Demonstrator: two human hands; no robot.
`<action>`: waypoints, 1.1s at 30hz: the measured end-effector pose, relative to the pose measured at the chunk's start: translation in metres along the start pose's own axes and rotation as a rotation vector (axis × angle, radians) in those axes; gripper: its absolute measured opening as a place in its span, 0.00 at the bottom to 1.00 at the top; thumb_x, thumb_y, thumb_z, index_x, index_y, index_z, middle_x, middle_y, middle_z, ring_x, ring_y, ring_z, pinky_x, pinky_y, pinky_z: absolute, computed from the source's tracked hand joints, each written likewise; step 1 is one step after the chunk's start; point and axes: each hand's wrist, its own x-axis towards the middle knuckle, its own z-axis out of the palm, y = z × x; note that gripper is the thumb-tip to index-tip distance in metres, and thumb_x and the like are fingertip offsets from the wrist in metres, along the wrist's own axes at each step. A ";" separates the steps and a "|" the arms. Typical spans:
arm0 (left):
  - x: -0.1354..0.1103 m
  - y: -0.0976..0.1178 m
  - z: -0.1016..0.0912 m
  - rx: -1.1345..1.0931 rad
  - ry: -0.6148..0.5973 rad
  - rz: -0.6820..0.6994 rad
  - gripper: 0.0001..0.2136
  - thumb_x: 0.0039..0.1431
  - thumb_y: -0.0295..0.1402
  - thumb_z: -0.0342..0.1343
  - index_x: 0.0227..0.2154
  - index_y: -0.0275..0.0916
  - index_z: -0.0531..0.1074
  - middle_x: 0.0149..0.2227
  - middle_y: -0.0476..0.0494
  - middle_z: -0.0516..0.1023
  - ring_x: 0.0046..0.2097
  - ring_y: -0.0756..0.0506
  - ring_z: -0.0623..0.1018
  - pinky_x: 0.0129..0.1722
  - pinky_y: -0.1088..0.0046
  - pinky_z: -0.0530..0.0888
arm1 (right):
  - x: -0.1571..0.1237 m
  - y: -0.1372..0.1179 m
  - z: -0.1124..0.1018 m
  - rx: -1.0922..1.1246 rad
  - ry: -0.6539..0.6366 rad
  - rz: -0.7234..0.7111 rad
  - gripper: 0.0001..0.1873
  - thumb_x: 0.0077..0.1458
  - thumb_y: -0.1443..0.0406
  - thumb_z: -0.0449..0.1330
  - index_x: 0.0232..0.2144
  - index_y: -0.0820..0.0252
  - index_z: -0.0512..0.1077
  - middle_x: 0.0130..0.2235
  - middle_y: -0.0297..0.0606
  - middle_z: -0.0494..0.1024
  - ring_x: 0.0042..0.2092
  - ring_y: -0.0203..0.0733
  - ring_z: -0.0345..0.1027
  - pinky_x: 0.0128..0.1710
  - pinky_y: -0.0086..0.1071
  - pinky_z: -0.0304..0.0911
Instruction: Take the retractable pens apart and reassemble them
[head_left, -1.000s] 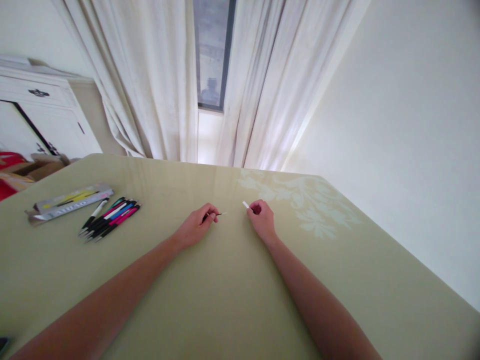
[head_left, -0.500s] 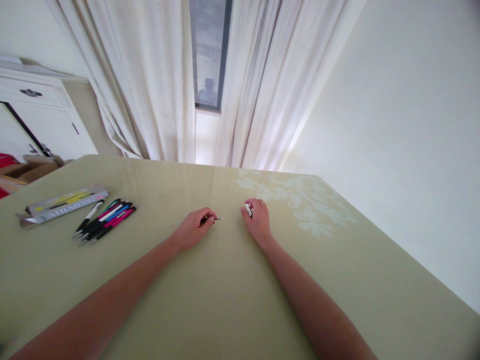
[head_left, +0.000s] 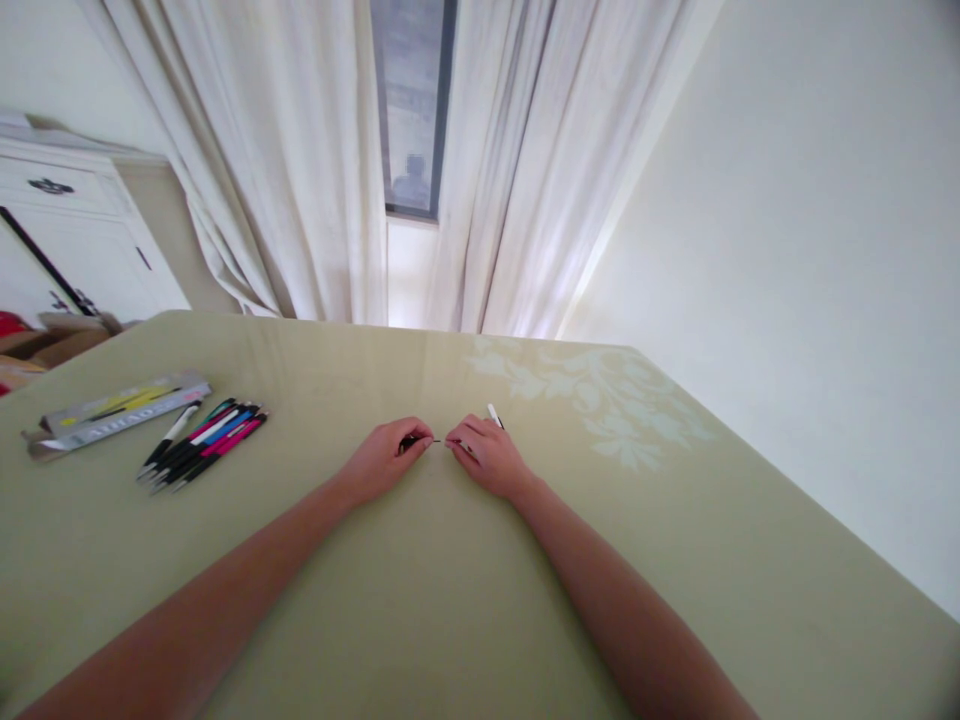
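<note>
My left hand (head_left: 386,458) rests on the table with thumb and fingers pinched round a thin dark pen part (head_left: 436,441), whose narrow tip sticks out to the right; a black section shows inside the curled fingers. Just right of that tip, my right hand (head_left: 487,455) is closed in a pinch, its fingertips a small gap from the left ones. What it pinches is too small to make out. A white pen piece (head_left: 493,411) with a dark section pokes out beyond the right hand's knuckles, partly hidden by them.
On the left of the pale green table (head_left: 420,600) lie several coloured pens (head_left: 210,440) in a bunch, beside an opened pen box (head_left: 124,412). A cardboard box (head_left: 64,340) and a white cabinet (head_left: 90,225) stand past the left edge. Curtains hang beyond the far edge.
My right hand has shifted left and come away from the white pen piece, its fingers now pinched near the left fingertips. The left hand has stayed nearly still.
</note>
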 end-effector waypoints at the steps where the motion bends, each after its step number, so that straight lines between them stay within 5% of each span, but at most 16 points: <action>1: 0.000 0.001 0.000 0.013 0.005 0.003 0.11 0.67 0.40 0.52 0.38 0.39 0.75 0.36 0.46 0.80 0.37 0.45 0.77 0.39 0.70 0.71 | 0.000 0.000 0.000 0.033 0.020 0.012 0.09 0.69 0.63 0.53 0.40 0.57 0.73 0.38 0.38 0.75 0.40 0.40 0.68 0.46 0.35 0.62; 7: 0.002 -0.001 -0.002 0.065 0.131 -0.062 0.11 0.68 0.40 0.50 0.35 0.39 0.72 0.31 0.48 0.77 0.33 0.47 0.74 0.35 0.71 0.68 | 0.001 0.011 -0.004 0.300 0.350 0.247 0.08 0.65 0.63 0.56 0.33 0.58 0.72 0.32 0.36 0.72 0.33 0.38 0.65 0.35 0.30 0.62; 11: 0.003 -0.005 -0.003 0.050 0.187 -0.096 0.12 0.68 0.40 0.50 0.35 0.39 0.72 0.30 0.49 0.76 0.32 0.47 0.74 0.34 0.71 0.67 | 0.001 0.016 -0.004 0.244 0.474 0.359 0.07 0.60 0.65 0.56 0.29 0.57 0.68 0.30 0.34 0.70 0.29 0.36 0.62 0.31 0.30 0.59; 17: 0.003 -0.003 -0.002 0.024 0.176 -0.041 0.11 0.66 0.41 0.52 0.35 0.40 0.75 0.34 0.47 0.80 0.36 0.46 0.77 0.38 0.70 0.71 | 0.001 -0.006 0.005 -0.174 0.180 0.175 0.08 0.58 0.65 0.58 0.26 0.58 0.68 0.30 0.36 0.73 0.34 0.39 0.66 0.41 0.35 0.57; 22: 0.004 -0.007 -0.001 0.038 0.154 0.018 0.11 0.63 0.41 0.57 0.35 0.40 0.79 0.36 0.45 0.81 0.38 0.45 0.78 0.40 0.69 0.72 | 0.002 -0.025 0.012 -0.236 -0.007 0.173 0.12 0.62 0.60 0.60 0.27 0.58 0.69 0.30 0.34 0.74 0.33 0.39 0.67 0.41 0.35 0.55; 33: 0.001 -0.005 -0.005 -0.121 0.002 -0.046 0.06 0.58 0.37 0.63 0.34 0.42 0.83 0.33 0.49 0.85 0.37 0.45 0.81 0.41 0.70 0.75 | 0.001 -0.020 0.007 -0.007 -0.040 0.041 0.11 0.68 0.57 0.57 0.41 0.57 0.73 0.39 0.38 0.76 0.41 0.39 0.70 0.45 0.31 0.62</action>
